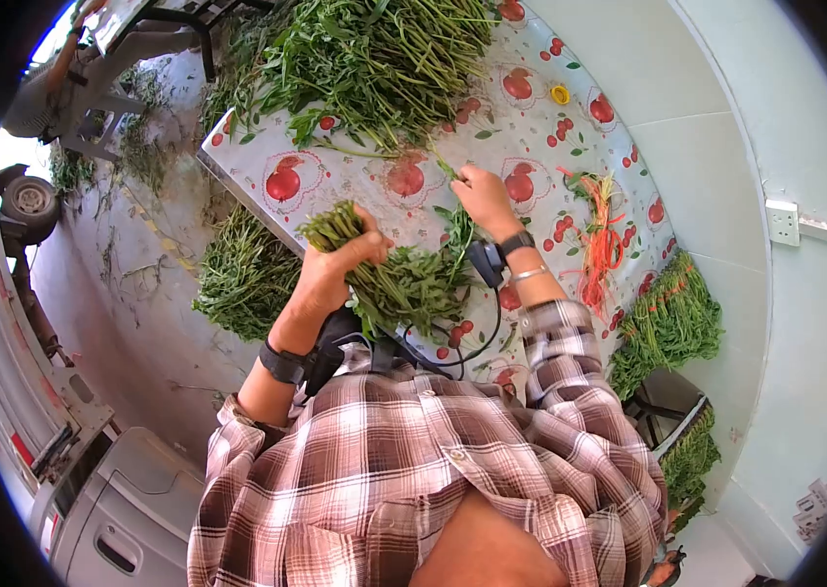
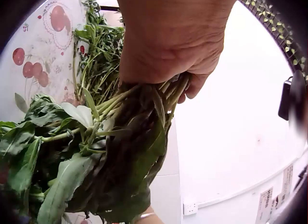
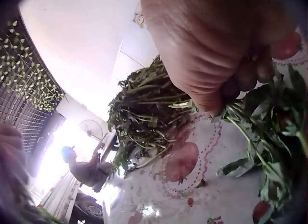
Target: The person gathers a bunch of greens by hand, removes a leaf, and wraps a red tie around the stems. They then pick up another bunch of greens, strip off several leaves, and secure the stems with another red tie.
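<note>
My left hand [image 1: 340,264] grips a thick bunch of leafy green stems [image 1: 418,284] over the table's near edge. The cut stem ends poke out above the fist, and the leaves hang down toward the right. Farther right, my right hand [image 1: 487,201] pinches a slim leafy sprig [image 3: 260,151] between thumb and fingers, its leaves drooping beside the bunch. In the right wrist view, the fingertips are close above the patterned tablecloth [image 3: 207,190]. A large heap of loose stems [image 1: 384,68] lies on the far side of the table, beyond both hands.
Red-orange ties [image 1: 601,249] lie at the table's right, and a yellow ring [image 1: 559,95] farther back. Tied green bundles [image 1: 672,313] stand beside the wall at right. More greens [image 1: 247,269] sit low at left. Another person [image 3: 89,171] is beyond the table.
</note>
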Demonstrator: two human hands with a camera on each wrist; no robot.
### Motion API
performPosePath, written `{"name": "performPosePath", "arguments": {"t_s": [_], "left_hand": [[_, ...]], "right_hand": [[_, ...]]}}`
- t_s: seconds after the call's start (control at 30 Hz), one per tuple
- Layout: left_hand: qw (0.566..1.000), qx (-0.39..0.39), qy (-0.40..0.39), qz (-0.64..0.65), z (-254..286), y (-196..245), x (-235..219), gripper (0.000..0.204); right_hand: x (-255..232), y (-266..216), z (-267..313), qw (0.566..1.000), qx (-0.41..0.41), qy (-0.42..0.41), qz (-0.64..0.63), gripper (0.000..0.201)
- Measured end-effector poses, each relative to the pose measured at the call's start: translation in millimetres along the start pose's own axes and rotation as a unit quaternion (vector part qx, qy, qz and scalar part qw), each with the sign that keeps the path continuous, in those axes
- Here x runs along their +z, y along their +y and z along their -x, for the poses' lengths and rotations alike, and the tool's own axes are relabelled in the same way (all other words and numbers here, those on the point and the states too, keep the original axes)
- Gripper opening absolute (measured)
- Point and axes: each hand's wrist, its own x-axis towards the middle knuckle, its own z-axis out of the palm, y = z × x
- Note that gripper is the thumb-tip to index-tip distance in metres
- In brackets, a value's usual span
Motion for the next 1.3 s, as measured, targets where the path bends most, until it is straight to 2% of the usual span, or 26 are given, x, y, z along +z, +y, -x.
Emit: {"name": "performPosePath", "arguments": {"t_s": [0.1, 0.2, 0.23, 0.4, 0.53, 0.63, 0.7, 0.8, 0.9, 1.0, 1.07, 1.1, 1.17, 1.2, 1.27, 1.3], "left_hand": [[0.993, 0.011, 0.066, 0.093, -11, -18, -5, 0.014], [0.994, -0.028, 0.078, 0.068, -23, -23, 3, 0.017], [0.991, -0.062, 0.083, 0.087, -25, -24, 9, 0.028], [0.993, -0.049, 0.06, 0.094, -35, -27, 33, 0.032], [0.995, -0.046, 0.041, 0.076, -32, -25, 44, 0.028], [0.995, -0.053, 0.045, 0.069, -30, -25, 48, 0.02], [0.998, -0.035, 0.01, 0.055, -30, -27, 48, 0.013], [0.998, -0.017, 0.003, 0.06, -30, -32, 52, 0.01], [0.998, -0.042, 0.012, 0.046, -24, -28, 55, 0.009], [0.997, -0.053, -0.005, 0.053, -21, -28, 56, 0.01], [0.997, -0.065, -0.026, 0.019, -20, -25, 55, 0.012], [0.996, -0.077, -0.049, -0.015, -21, -25, 56, 0.013], [0.995, -0.081, -0.054, -0.037, -19, -28, 62, 0.015], [0.993, -0.083, -0.054, -0.057, -17, -29, 64, 0.017], [0.991, -0.09, -0.056, -0.082, -15, -27, 63, 0.019], [0.986, -0.042, -0.07, -0.148, -15, -27, 58, 0.02]], "right_hand": [[-22, -18, 25, 0.998, 0.01, -0.002, -0.063, 0.019], [-42, -45, 47, 0.993, 0.003, 0.007, -0.12, 0.017], [-45, -52, 52, 0.989, -0.018, 0.011, -0.145, 0.016], [-49, -82, 74, 0.966, -0.058, -0.028, -0.25, 0.01], [-42, -88, 85, 0.959, -0.102, -0.025, -0.264, 0.01], [-48, -94, 89, 0.959, -0.082, -0.032, -0.271, 0.01], [-50, -94, 91, 0.96, -0.08, -0.029, -0.267, 0.01], [-51, -89, 93, 0.966, -0.094, -0.028, -0.24, 0.011], [-57, -86, 96, 0.966, -0.097, -0.039, -0.234, 0.013], [-69, -75, 88, 0.962, -0.137, -0.078, -0.223, 0.021], [-90, -85, 83, 0.927, -0.048, -0.037, -0.37, 0.037], [-95, -90, 77, 0.927, -0.045, -0.034, -0.371, 0.037], [-97, -105, 65, 0.905, -0.183, -0.024, -0.384, 0.053], [-98, -112, 65, 0.905, -0.181, -0.019, -0.384, 0.053], [-96, -124, 64, 0.936, -0.231, -0.104, -0.245, 0.072], [-85, -122, 62, 0.935, -0.273, -0.126, -0.188, 0.077]]}}
